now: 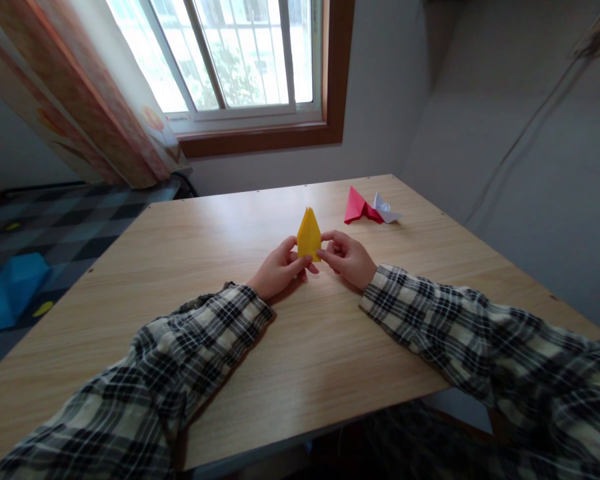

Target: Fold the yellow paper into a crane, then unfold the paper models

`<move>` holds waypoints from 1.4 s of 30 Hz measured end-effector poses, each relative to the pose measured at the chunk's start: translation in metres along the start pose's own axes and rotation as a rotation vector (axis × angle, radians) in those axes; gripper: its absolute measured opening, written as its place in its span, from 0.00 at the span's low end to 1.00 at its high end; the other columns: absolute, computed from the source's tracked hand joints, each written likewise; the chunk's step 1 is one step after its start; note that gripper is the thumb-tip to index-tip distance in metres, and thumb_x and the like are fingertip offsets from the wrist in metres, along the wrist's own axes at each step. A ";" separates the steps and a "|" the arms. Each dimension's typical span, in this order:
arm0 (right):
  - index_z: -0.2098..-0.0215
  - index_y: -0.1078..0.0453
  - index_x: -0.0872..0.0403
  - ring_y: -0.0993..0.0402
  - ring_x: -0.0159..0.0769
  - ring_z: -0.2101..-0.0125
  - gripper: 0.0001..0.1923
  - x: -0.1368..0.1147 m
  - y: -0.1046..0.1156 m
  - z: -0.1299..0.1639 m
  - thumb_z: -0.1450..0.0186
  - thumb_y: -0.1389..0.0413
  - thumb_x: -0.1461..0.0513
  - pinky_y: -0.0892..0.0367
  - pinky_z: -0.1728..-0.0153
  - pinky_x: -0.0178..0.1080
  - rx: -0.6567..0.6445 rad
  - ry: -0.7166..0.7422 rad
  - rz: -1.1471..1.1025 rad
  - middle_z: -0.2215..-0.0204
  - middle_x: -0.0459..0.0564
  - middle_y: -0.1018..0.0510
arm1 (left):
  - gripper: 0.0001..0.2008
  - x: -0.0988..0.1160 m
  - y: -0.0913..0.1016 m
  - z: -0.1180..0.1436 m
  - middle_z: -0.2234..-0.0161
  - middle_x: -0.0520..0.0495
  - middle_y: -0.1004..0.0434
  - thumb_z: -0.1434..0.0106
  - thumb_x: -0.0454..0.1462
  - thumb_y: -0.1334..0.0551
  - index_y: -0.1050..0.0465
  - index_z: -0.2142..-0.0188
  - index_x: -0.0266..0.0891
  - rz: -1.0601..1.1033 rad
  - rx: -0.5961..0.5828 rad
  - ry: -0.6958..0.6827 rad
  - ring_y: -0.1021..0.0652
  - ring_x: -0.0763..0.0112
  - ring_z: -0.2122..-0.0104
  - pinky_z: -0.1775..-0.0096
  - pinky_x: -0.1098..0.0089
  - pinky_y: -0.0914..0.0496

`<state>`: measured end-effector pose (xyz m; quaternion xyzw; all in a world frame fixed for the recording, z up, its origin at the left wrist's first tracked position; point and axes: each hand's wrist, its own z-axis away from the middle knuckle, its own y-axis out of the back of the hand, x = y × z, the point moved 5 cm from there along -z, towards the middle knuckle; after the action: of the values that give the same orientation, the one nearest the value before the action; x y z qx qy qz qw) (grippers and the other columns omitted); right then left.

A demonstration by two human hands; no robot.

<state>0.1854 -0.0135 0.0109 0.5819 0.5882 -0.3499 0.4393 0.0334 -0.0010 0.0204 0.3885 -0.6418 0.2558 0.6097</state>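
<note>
A small piece of folded yellow paper (309, 235) stands upright between my two hands, its pointed, layered tip facing up. My left hand (282, 265) pinches its lower left part, thumb in front and fingers behind. At the lower right edge, my right hand (349, 257) grips the same paper between thumb and bent forefinger. The back of the paper is hidden. Both hands are just above the wooden tabletop.
On the wooden table (260, 373), a red folded paper (359, 206) and a white folded paper (386, 208) lie together at the back right. Blue paper (11, 288) rests on a checkered surface at left. A window (240, 60) is behind.
</note>
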 end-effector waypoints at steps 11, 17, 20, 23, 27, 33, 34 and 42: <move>0.62 0.28 0.50 0.44 0.27 0.80 0.07 -0.007 0.001 0.003 0.37 0.41 0.58 0.47 0.77 0.34 0.023 0.100 0.092 0.82 0.36 0.38 | 0.15 0.000 0.000 0.000 0.69 0.47 0.20 0.36 0.42 0.36 0.37 0.56 0.38 0.004 -0.016 -0.004 0.25 0.76 0.77 0.73 0.73 0.31; 0.61 0.25 0.50 0.44 0.28 0.80 0.07 -0.008 -0.002 0.004 0.37 0.44 0.61 0.46 0.76 0.34 -0.034 0.124 0.135 0.82 0.38 0.38 | 0.17 -0.005 0.001 -0.001 0.68 0.46 0.20 0.37 0.39 0.35 0.37 0.52 0.38 0.084 -0.001 -0.016 0.24 0.74 0.74 0.72 0.72 0.31; 0.60 0.24 0.50 0.44 0.28 0.80 0.09 -0.007 -0.002 0.004 0.37 0.44 0.61 0.45 0.76 0.34 -0.043 0.112 0.125 0.81 0.38 0.38 | 0.18 -0.007 0.001 -0.001 0.67 0.47 0.21 0.38 0.38 0.34 0.36 0.51 0.39 0.150 0.004 -0.014 0.22 0.72 0.71 0.71 0.72 0.31; 0.60 0.23 0.50 0.44 0.28 0.79 0.09 -0.006 -0.002 0.004 0.37 0.44 0.61 0.44 0.75 0.35 -0.055 0.104 0.118 0.81 0.38 0.37 | 0.19 -0.008 0.000 -0.001 0.71 0.51 0.25 0.39 0.38 0.34 0.35 0.51 0.40 0.228 0.007 -0.014 0.22 0.71 0.70 0.69 0.71 0.31; 0.61 0.23 0.50 0.41 0.29 0.78 0.09 -0.006 -0.002 0.004 0.37 0.44 0.61 0.42 0.74 0.35 -0.067 0.104 0.116 0.80 0.40 0.35 | 0.17 -0.010 -0.001 -0.001 0.71 0.52 0.26 0.38 0.38 0.34 0.34 0.51 0.40 0.288 -0.014 -0.030 0.23 0.72 0.71 0.66 0.69 0.29; 0.61 0.23 0.49 0.40 0.29 0.78 0.09 -0.006 -0.002 0.004 0.36 0.45 0.60 0.41 0.75 0.35 -0.060 0.108 0.109 0.80 0.41 0.33 | 0.14 -0.009 -0.004 -0.001 0.66 0.48 0.26 0.38 0.35 0.37 0.33 0.52 0.39 0.331 0.014 0.015 0.23 0.69 0.66 0.63 0.69 0.28; 0.61 0.23 0.49 0.41 0.29 0.79 0.09 -0.006 -0.002 0.004 0.36 0.45 0.60 0.42 0.76 0.34 -0.060 0.105 0.105 0.80 0.40 0.34 | 0.14 -0.008 -0.005 -0.001 0.65 0.47 0.25 0.38 0.34 0.39 0.33 0.53 0.38 0.348 0.019 0.025 0.23 0.69 0.65 0.63 0.69 0.28; 0.62 0.24 0.51 0.40 0.27 0.80 0.09 -0.007 -0.002 0.005 0.35 0.47 0.61 0.41 0.77 0.34 -0.066 0.123 0.147 0.79 0.40 0.32 | 0.14 -0.008 -0.003 -0.003 0.62 0.43 0.24 0.35 0.39 0.44 0.33 0.52 0.36 0.395 0.007 0.070 0.24 0.67 0.65 0.63 0.67 0.29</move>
<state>0.1835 -0.0211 0.0157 0.6291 0.5808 -0.2610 0.4458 0.0375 0.0009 0.0125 0.2479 -0.6832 0.3860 0.5682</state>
